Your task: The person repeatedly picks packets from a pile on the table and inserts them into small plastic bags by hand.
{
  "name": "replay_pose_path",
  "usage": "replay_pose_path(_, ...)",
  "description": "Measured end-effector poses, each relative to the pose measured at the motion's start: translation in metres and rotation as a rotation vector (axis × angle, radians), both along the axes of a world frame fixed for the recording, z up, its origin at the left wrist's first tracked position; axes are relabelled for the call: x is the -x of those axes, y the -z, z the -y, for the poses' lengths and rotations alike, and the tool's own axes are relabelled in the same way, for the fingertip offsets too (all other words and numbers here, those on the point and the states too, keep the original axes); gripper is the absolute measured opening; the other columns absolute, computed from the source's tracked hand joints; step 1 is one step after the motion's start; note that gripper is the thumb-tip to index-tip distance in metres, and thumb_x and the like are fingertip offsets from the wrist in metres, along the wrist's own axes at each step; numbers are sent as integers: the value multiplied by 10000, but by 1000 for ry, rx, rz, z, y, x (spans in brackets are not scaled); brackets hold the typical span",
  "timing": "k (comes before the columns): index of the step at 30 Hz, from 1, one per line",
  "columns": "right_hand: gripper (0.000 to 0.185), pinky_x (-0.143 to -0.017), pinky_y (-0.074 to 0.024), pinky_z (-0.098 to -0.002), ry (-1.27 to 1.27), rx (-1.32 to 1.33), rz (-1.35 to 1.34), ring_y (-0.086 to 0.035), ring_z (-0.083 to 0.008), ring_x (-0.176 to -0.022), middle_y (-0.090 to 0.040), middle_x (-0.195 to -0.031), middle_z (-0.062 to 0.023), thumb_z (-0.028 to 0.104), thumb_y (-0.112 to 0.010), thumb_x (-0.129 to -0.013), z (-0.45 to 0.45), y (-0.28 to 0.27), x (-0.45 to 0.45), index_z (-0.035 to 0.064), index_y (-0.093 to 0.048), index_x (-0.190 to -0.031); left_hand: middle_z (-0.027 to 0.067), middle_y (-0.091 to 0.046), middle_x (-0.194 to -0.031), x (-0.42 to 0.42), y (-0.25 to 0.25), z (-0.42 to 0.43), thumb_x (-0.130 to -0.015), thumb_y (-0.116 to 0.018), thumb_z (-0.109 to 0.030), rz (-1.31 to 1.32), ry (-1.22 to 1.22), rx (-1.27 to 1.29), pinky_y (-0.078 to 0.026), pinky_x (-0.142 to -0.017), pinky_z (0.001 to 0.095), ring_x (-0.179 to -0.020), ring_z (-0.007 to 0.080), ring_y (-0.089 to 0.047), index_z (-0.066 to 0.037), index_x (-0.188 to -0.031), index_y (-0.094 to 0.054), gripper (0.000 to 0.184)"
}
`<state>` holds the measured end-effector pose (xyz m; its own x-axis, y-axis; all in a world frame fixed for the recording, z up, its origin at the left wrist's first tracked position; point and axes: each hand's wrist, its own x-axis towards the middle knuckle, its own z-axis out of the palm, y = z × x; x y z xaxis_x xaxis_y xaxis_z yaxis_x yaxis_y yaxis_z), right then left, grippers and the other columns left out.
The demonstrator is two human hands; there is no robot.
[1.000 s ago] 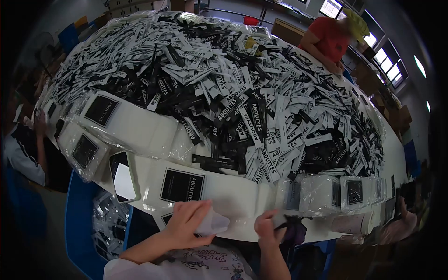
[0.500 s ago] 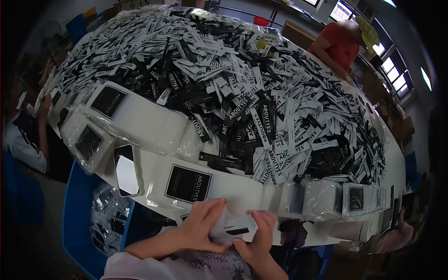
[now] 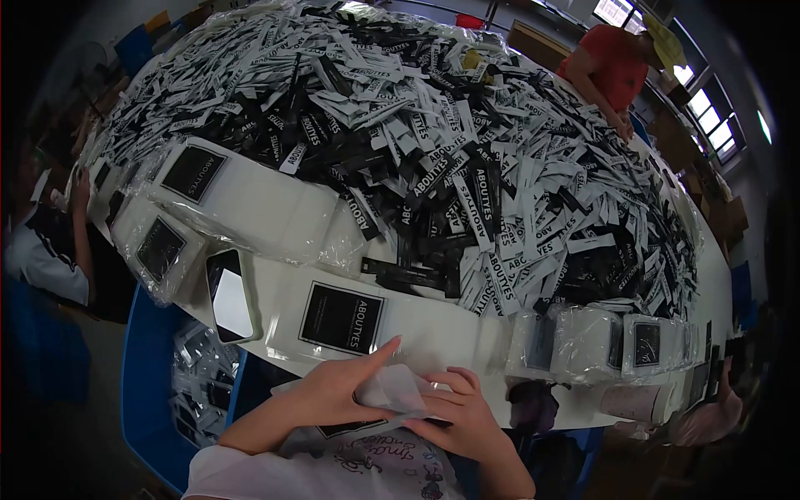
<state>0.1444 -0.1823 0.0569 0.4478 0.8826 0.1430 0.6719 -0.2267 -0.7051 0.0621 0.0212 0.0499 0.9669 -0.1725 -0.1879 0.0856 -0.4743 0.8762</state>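
Observation:
A small translucent plastic bag with pale contents is held between my two hands in front of my chest. My left hand grips its left side, index finger stretched up and thumb below. On the other side, my right hand has its curled fingers on the bag's edge, partly covering it. Just beyond my hands lies a stack of clear-white bags with a black ABOUTYES label. Another black label shows below my left forearm, partly hidden.
A big heap of black and white ABOUTYES sachets covers the table. A phone lies at left, near wrapped bag bundles. More bundles and a cup stand right. A blue bin holds filled bags. Several people sit around.
My right hand's fingers have folded over the bag, and the printed black strip seen on it before no longer shows. The view has shifted slightly.

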Motion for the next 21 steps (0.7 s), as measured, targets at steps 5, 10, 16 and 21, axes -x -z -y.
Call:
replay_pose_path(5, 268, -942, -307, -406, -170, 104, -24, -466, -152, -1059, -592, -980, 3, 184, -665, -727, 2, 18, -6, 99, -609, -975, 117, -603, -851, -2, 2, 14, -684, -727, -271, 17, -72, 4, -483, -642, 304, -717, 249, -598, -100, -1312, -301, 778)
replay_pose_path(10, 212, -754, -445, -253, 482, -316, -319, -569, -175, -892, -601, -947, -87, 65, -670, -732, -11, 2, 4, 41, -605, -932, 51, -632, -739, 5, 19, 17, -722, -710, -186, 57, -352, 291, -474, -559, 238, -613, 121, -595, -30, -1057, -578, 393)
replay_pose_path(16, 107, -689, -441, -218, 345, -278, -913, -570, -112, -773, -619, -773, -64, 45, -650, -758, 5, 14, 3, -13, -608, -836, 63, -627, -706, 4, 10, 23, -774, -642, -87, 114, -343, 558, -436, -534, 201, -591, 79, -559, 21, -872, -625, 146)
replay_pose_path(21, 99, -678, -452, -250, 238, -302, -647, -583, -156, -752, -620, -798, -65, 66, -641, -767, -11, 16, 3, 7, -618, -843, 120, -620, -772, 19, 6, -9, -800, -584, -50, 144, -162, 327, -445, -570, 249, -641, 164, -577, 31, -858, -617, 105)
